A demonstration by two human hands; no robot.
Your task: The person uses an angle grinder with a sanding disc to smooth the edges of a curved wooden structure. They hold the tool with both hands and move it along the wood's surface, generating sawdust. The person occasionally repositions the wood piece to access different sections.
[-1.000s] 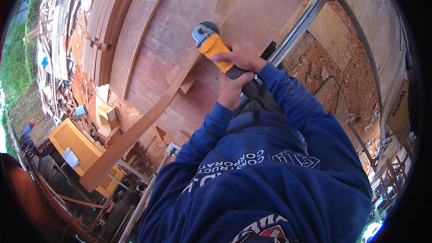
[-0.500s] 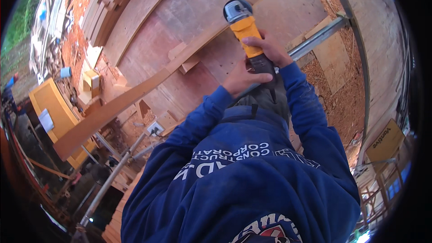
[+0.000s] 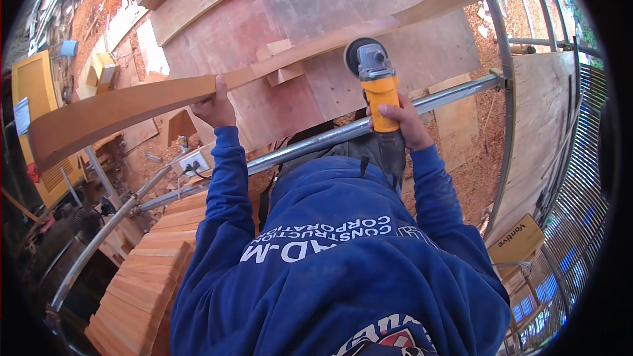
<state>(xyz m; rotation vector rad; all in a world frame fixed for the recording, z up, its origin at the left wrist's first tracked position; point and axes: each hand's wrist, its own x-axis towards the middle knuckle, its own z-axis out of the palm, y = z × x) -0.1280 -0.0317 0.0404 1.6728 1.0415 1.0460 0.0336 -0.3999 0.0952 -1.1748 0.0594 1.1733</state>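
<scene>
My right hand (image 3: 410, 125) is wrapped round the yellow and black body of an angle grinder (image 3: 380, 102). The grinder's grey head and round dark disc (image 3: 356, 53) point away from me, close to the near edge of a long curved wooden board (image 3: 132, 104). This board spans from far left to upper right above the plywood table. My left hand (image 3: 217, 107) grips its near edge left of the middle, thumb on top and the other fingers partly hidden underneath. A small wood block (image 3: 285, 74) sits under the board.
A plywood tabletop (image 3: 290, 112) lies beyond a metal pipe rail (image 3: 310, 145). Stacked wood strips (image 3: 142, 283) stand at lower left, near a white power outlet (image 3: 194, 163) with a plug. More curved boards (image 3: 198, 0) lie at the far side. A cardboard box (image 3: 517, 244) is at lower right.
My left hand has left the grinder and taken hold of the curved board. The right hand keeps the grinder, now lower in view. The view has shifted, showing more of the board's right end.
</scene>
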